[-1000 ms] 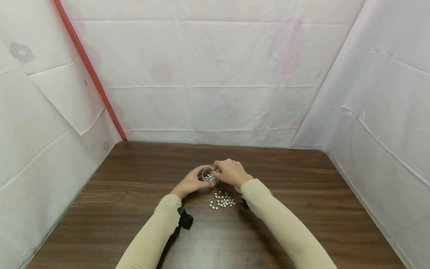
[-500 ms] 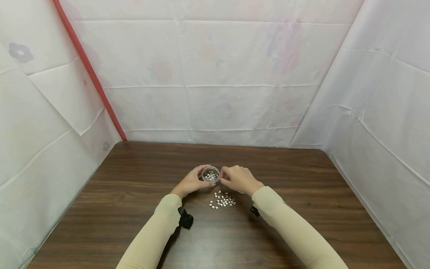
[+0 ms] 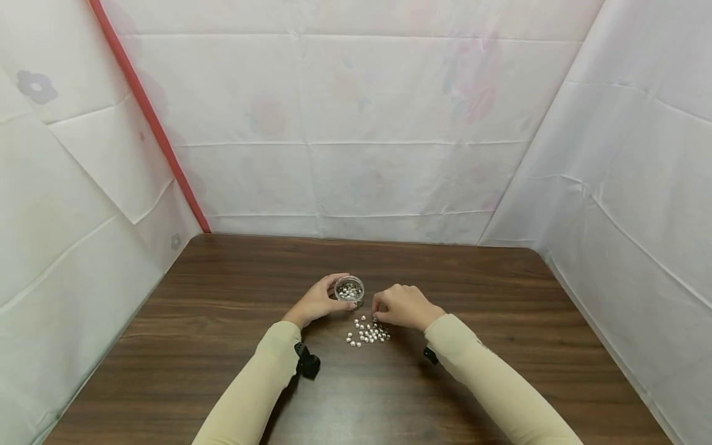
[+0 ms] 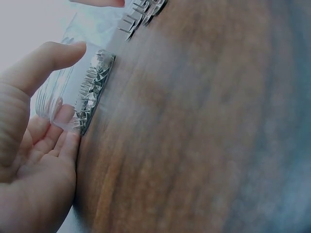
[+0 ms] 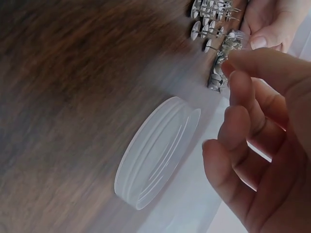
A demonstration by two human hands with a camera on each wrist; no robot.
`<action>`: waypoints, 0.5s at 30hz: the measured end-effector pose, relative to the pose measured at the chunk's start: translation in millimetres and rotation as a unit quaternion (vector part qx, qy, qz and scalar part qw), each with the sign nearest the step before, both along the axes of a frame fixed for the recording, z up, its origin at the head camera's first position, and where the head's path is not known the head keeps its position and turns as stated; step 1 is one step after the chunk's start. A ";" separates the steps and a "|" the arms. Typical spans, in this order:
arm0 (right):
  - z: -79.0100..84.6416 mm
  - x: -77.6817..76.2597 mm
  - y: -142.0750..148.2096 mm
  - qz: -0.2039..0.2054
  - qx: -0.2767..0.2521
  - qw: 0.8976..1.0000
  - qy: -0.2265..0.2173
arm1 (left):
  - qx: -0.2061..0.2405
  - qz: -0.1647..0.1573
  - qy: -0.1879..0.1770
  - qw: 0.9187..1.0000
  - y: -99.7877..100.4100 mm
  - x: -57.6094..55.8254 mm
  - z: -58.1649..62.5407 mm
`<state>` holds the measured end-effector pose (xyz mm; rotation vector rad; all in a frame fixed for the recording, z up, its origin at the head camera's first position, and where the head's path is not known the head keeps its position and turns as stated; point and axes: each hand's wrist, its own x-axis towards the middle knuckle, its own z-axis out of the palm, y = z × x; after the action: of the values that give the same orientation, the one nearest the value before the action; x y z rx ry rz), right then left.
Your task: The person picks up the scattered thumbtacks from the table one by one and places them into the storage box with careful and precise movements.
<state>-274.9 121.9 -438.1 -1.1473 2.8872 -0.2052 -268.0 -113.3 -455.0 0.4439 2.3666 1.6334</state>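
Note:
My left hand [image 3: 318,303] grips a clear round plastic jar [image 3: 349,299] from its left side, thumb in front and fingers behind. Silver thumbtacks [image 4: 92,92] cover the jar's bottom, points up in the left wrist view. Loose thumbtacks [image 3: 369,334] lie scattered on the table just in front of the jar. My right hand [image 3: 408,306] is over the far right edge of that scatter. Its fingers are curved, with thumb and index fingertips [image 5: 238,82] close together near one tack. Whether a tack sits between them is hidden.
A clear plastic lid [image 5: 155,155] lies on the wooden table [image 3: 222,346] beside my right hand in the right wrist view; the hand covers it in the head view. White patterned cloth [image 3: 356,123] hangs around the back and sides.
My right hand has come out of the jar's mouth and moved right and toward me, down to the loose thumbtacks. My left hand and the jar have stayed in place.

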 end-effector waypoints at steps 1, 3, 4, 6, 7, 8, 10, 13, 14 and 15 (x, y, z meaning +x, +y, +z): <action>-0.5 -0.1 0.5 0.002 -0.002 1.000 -0.005 | -0.001 0.001 0.000 1.000 0.2 0.0 -0.2; -1.4 -0.6 1.3 0.006 -0.004 1.000 -0.012 | -0.002 0.002 -0.001 1.000 0.0 0.6 0.5; -2.0 -0.8 1.6 0.008 -0.005 1.000 -0.016 | -0.002 0.001 -0.002 1.000 -0.1 0.9 1.0; -3.2 -1.1 1.8 0.013 -0.006 1.000 -0.016 | -0.003 -0.001 -0.004 1.000 -0.3 1.3 2.0; -3.8 -1.2 1.8 0.016 -0.006 1.000 -0.015 | -0.004 -0.003 -0.004 1.000 -0.4 1.5 2.5; -4.4 -1.3 1.7 0.017 -0.004 1.000 -0.013 | -0.005 -0.004 -0.005 1.000 -0.6 1.3 2.5; -5.7 -1.3 1.5 0.019 0.000 1.000 -0.008 | -0.006 -0.005 -0.004 1.000 -0.7 -0.2 0.8; -7.0 -1.4 1.4 0.019 0.004 1.000 -0.002 | -0.003 0.000 -0.004 1.000 -0.6 -5.9 -8.2; -7.3 -1.4 1.5 0.019 0.005 1.000 0.000 | 0.000 0.002 -0.003 1.000 -0.7 -8.4 -12.6; -7.3 -1.3 1.6 0.020 0.005 1.000 0.002 | 0.002 0.005 -0.002 1.000 -0.9 -10.7 -16.8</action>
<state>-276.2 123.5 -445.5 -1.2031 2.8623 -0.1886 -278.7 -114.2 -471.9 0.4300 2.3671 1.6435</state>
